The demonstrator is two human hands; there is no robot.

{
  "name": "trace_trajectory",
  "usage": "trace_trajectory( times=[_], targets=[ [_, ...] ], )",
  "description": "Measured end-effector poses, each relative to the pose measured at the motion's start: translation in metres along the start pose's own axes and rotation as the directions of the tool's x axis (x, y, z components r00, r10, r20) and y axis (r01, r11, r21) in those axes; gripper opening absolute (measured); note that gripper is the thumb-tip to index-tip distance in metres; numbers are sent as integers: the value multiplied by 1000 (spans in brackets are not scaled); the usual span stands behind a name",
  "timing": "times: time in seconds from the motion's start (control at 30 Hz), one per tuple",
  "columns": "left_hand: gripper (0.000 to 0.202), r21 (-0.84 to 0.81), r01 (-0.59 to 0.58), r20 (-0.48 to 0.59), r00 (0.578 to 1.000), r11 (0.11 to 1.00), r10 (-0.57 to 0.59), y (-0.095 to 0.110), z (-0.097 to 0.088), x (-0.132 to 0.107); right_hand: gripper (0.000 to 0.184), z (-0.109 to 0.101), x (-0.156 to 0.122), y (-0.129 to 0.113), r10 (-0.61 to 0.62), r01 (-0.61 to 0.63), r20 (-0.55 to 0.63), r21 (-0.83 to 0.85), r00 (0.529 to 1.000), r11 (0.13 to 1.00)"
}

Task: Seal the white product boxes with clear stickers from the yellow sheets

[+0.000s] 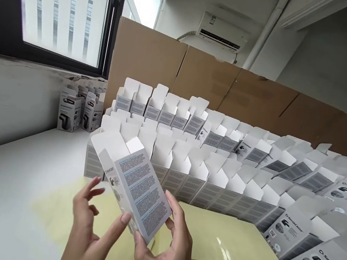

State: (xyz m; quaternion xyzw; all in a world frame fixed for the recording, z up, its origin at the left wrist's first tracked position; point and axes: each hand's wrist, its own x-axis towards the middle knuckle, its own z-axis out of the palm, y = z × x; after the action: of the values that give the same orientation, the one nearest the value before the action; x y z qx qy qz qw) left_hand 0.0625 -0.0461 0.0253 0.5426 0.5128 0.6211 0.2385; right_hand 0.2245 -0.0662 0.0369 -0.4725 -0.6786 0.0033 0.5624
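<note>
Right now the right hand [166,249] grips a cardboard box [135,185] by its edges, held up over yellow paper [231,244]. The left hand [91,233] has its fingers spread, thumb against the box (printed side showing), with rows of open boxes [187,167] just beyond.

R hand [166,247] grips open SilverCrest carton [140,190], L hand [88,233] touching.

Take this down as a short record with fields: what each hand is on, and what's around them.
Left hand: thumb on a white-and-grey printed cardboard carton, fingers spread
Right hand: holding the same carton's lower edge
Nearby: rows of open grey cardboard cartons with white flaps; stack of pale yellow sheets
Beyond: closed grey SilverCrest boxes by the window; brown corrugated cardboard sheet
Surface: white table
</note>
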Motion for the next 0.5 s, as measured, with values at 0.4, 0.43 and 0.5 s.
trace_trajectory(
  times=[0.4,0.43,0.5],
  targets=[
    [67,-467,196,429,903,862,27,93,82,91,72,-44,98,23,-98,98,-7,45,995,994],
    [67,-471,154,427,901,869,72,95,92,104,61,-52,113,30,-76,73,33,91,997,993],
    [68,-456,60,426,891,888,159,101,114,131,41,-64,146,46,-20,13,40,167,999,986]
  ],
)
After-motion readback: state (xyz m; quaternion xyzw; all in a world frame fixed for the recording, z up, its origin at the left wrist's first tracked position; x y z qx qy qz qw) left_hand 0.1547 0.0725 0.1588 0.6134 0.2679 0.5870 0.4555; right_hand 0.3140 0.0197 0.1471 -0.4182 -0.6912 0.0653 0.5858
